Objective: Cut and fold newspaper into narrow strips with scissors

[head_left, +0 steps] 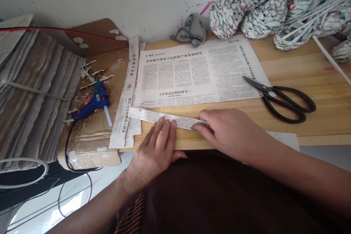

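A narrow folded newspaper strip (pixel 148 115) lies slantwise near the front edge of the wooden table (pixel 290 62). The fingers of my left hand (pixel 159 142) lie flat on its lower edge, stretched out and pressing it down. At the strip's right end, my right hand (pixel 225 128) pinches it between thumb and fingers. Behind the strip lies a printed newspaper sheet (pixel 178 73). Black-handled scissors (pixel 274 93) rest with their blade tips over the sheet's right part.
Long newspaper strips (pixel 123 117) are stacked at the left, beside cardboard (pixel 93 142) bearing a blue glue gun (pixel 94 102). A tied paper stack (pixel 35 91) stands far left. Woven paper bundles (pixel 260 11) and a grey cloth item (pixel 192 31) sit at the back.
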Demonstrator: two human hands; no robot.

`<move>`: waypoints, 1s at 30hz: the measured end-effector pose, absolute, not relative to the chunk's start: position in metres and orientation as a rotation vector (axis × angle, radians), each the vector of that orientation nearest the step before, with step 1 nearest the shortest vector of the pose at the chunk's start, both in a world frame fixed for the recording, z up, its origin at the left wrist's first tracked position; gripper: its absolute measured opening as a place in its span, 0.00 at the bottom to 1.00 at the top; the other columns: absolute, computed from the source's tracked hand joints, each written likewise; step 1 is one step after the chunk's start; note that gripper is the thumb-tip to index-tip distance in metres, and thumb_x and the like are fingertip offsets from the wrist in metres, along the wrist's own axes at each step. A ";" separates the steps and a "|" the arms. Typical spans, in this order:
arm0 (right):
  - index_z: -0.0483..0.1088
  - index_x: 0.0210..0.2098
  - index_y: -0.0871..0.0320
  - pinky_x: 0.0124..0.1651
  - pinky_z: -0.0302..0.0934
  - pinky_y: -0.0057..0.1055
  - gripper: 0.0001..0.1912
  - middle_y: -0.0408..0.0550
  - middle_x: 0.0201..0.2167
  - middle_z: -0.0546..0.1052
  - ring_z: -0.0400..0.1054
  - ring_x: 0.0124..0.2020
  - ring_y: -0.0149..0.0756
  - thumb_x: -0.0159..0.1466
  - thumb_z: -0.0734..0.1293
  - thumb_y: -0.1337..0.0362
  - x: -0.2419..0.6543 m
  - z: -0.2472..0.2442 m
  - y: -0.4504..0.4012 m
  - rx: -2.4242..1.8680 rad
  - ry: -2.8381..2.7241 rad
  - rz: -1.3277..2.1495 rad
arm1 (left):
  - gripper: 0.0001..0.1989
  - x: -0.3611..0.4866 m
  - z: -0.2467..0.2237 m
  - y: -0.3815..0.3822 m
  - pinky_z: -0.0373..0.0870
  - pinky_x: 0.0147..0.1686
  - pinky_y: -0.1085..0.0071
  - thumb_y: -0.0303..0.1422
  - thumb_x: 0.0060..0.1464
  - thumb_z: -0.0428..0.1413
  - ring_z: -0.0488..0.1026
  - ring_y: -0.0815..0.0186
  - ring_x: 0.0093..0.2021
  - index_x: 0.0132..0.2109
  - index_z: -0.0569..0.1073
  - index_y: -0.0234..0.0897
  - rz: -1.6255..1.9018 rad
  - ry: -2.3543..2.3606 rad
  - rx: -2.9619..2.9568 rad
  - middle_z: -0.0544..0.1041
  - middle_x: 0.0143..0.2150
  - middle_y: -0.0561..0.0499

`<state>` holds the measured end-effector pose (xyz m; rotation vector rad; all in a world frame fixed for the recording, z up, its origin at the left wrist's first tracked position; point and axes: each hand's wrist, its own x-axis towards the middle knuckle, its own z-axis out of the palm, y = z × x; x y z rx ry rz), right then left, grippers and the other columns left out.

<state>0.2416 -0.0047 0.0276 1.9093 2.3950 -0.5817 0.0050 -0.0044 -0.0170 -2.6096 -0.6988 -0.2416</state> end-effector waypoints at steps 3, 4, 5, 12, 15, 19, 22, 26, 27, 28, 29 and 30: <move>0.68 0.29 0.57 0.31 0.48 0.33 0.15 0.45 0.26 0.76 0.69 0.29 0.38 0.71 0.64 0.58 0.251 0.028 -0.008 1.916 2.442 -0.709 | 0.38 0.004 -0.014 -0.004 0.77 0.55 0.54 0.52 0.64 0.52 0.75 0.42 0.59 0.63 0.68 0.19 -0.186 -0.673 -2.630 0.77 0.56 0.27; 0.68 0.29 0.56 0.31 0.47 0.33 0.15 0.45 0.25 0.76 0.68 0.28 0.37 0.71 0.64 0.58 0.253 0.028 -0.009 1.919 2.438 -0.738 | 0.38 0.003 -0.013 -0.004 0.77 0.56 0.54 0.52 0.63 0.53 0.75 0.43 0.60 0.66 0.67 0.22 -0.157 -0.678 -2.634 0.76 0.57 0.28; 0.67 0.28 0.56 0.31 0.46 0.32 0.16 0.44 0.24 0.75 0.66 0.27 0.37 0.70 0.64 0.58 0.255 0.028 -0.010 1.926 2.426 -0.758 | 0.37 0.002 -0.011 -0.005 0.76 0.57 0.54 0.52 0.63 0.54 0.74 0.43 0.61 0.68 0.65 0.27 -0.130 -0.691 -2.636 0.76 0.58 0.29; 0.68 0.28 0.56 0.31 0.46 0.31 0.11 0.40 0.24 0.74 0.62 0.26 0.33 0.66 0.68 0.61 0.261 0.028 -0.015 1.977 2.400 -0.999 | 0.37 -0.002 -0.011 -0.007 0.74 0.59 0.55 0.50 0.62 0.56 0.72 0.44 0.63 0.71 0.62 0.35 -0.111 -0.728 -2.663 0.74 0.59 0.30; 0.70 0.30 0.55 0.32 0.47 0.31 0.07 0.40 0.27 0.76 0.64 0.28 0.33 0.65 0.68 0.63 0.262 0.029 -0.016 1.995 2.378 -1.084 | 0.37 -0.002 -0.012 -0.008 0.73 0.60 0.55 0.49 0.61 0.58 0.72 0.44 0.63 0.71 0.62 0.37 -0.128 -0.735 -2.659 0.74 0.59 0.31; 0.69 0.29 0.55 0.30 0.46 0.31 0.10 0.41 0.26 0.75 0.63 0.26 0.32 0.67 0.65 0.63 0.265 0.030 -0.014 1.943 2.371 -1.070 | 0.37 -0.002 -0.013 -0.007 0.73 0.61 0.56 0.48 0.61 0.59 0.72 0.45 0.64 0.72 0.61 0.38 -0.149 -0.754 -2.658 0.73 0.59 0.32; 0.67 0.27 0.56 0.29 0.45 0.31 0.12 0.42 0.24 0.75 0.63 0.25 0.32 0.68 0.64 0.63 0.267 0.032 -0.010 1.878 2.371 -1.016 | 0.38 -0.003 -0.013 -0.007 0.72 0.61 0.56 0.49 0.61 0.58 0.72 0.46 0.64 0.72 0.60 0.39 -0.133 -0.750 -2.661 0.73 0.59 0.32; 0.68 0.27 0.56 0.29 0.46 0.31 0.13 0.43 0.24 0.74 0.64 0.26 0.33 0.68 0.63 0.61 0.268 0.034 -0.004 1.809 2.346 -0.974 | 0.41 -0.002 -0.012 -0.007 0.72 0.61 0.56 0.53 0.61 0.55 0.70 0.45 0.65 0.74 0.56 0.39 -0.084 -0.743 -2.652 0.73 0.60 0.31; 0.68 0.27 0.56 0.29 0.46 0.31 0.13 0.43 0.24 0.74 0.64 0.26 0.33 0.68 0.63 0.61 0.268 0.035 -0.002 1.792 2.341 -0.972 | 0.41 -0.001 -0.012 -0.007 0.71 0.61 0.56 0.53 0.61 0.54 0.70 0.45 0.65 0.74 0.56 0.39 -0.073 -0.743 -2.652 0.73 0.60 0.31; 0.69 0.28 0.55 0.29 0.47 0.31 0.13 0.43 0.24 0.74 0.64 0.26 0.34 0.68 0.63 0.60 0.268 0.035 0.000 1.776 2.334 -0.977 | 0.42 -0.001 -0.011 -0.007 0.71 0.61 0.56 0.54 0.61 0.54 0.70 0.45 0.65 0.74 0.55 0.39 -0.064 -0.747 -2.655 0.73 0.60 0.31; 0.69 0.28 0.55 0.29 0.47 0.31 0.12 0.43 0.24 0.75 0.64 0.26 0.34 0.68 0.63 0.60 0.269 0.036 0.003 1.759 2.329 -0.986 | 0.42 0.000 -0.010 -0.008 0.71 0.61 0.56 0.54 0.61 0.54 0.69 0.45 0.65 0.75 0.54 0.39 -0.058 -0.754 -2.659 0.73 0.60 0.31; 0.70 0.28 0.55 0.29 0.47 0.31 0.12 0.42 0.24 0.75 0.64 0.26 0.34 0.68 0.64 0.60 0.269 0.036 0.005 1.740 2.326 -0.998 | 0.42 0.000 -0.009 -0.008 0.71 0.61 0.56 0.54 0.62 0.54 0.69 0.44 0.65 0.75 0.54 0.39 -0.053 -0.764 -2.666 0.73 0.61 0.31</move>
